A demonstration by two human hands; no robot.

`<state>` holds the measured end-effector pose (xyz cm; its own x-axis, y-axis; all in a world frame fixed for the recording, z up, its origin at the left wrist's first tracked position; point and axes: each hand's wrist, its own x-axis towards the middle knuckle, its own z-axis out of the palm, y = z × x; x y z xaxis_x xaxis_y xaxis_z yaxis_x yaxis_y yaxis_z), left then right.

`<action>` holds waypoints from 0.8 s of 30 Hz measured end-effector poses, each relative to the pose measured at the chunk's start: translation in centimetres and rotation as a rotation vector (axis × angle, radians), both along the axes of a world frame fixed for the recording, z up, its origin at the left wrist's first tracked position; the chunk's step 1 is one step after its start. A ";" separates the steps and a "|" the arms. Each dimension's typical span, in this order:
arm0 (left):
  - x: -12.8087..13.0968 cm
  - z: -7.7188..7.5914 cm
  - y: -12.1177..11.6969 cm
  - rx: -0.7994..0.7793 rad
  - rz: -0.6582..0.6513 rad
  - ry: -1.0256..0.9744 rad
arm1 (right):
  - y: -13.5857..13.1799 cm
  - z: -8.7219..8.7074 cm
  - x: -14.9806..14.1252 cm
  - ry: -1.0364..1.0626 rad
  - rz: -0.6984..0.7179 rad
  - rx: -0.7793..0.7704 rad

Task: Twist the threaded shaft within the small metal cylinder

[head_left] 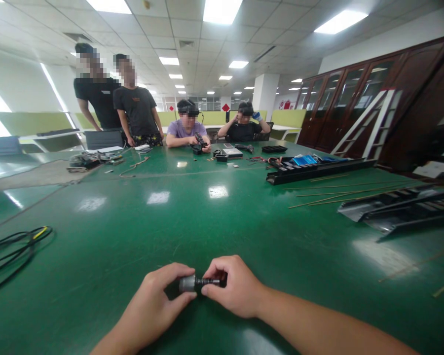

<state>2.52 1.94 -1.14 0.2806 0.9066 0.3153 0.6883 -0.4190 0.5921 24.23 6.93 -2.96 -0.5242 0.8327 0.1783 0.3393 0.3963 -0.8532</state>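
Note:
A small metal cylinder with a thinner dark ribbed shaft (187, 283) lies sideways between my hands, low in the middle of the head view. My left hand (157, 293) has its thumb and forefinger closed around the wide grey end. On the other side, my right hand (235, 286) pinches around the narrow shaft, its fingers partly curled under. The shaft's bright tip shows in the gap between the right thumb and forefinger. Both hands are just over the green tabletop (177, 222); whether they rest on it I cannot tell.
A coiled black cable (29, 246) lies at the left. Long black metal channels (318, 170) and thin rods (329, 197) spread over the right side. Two people sit across the table among small parts, and two others stand behind at the left. A stepladder (377, 123) leans near the cabinets.

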 end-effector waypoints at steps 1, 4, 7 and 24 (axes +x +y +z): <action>0.0 0.0 0.0 0.003 0.004 0.001 | 0.0 0.0 0.0 0.000 -0.002 0.000; -0.1 -0.1 0.0 0.007 0.007 0.002 | 0.0 -0.1 0.0 0.000 -0.004 -0.003; -0.1 0.0 -0.1 0.007 -0.002 0.000 | 0.1 -0.1 0.0 0.006 -0.001 -0.002; 0.0 0.1 0.0 0.018 0.010 -0.007 | 0.0 0.1 0.0 0.001 -0.005 -0.013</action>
<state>2.50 1.96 -1.03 0.2697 0.9033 0.3335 0.6884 -0.4231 0.5892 24.26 6.90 -2.86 -0.5202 0.8375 0.1673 0.3407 0.3831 -0.8586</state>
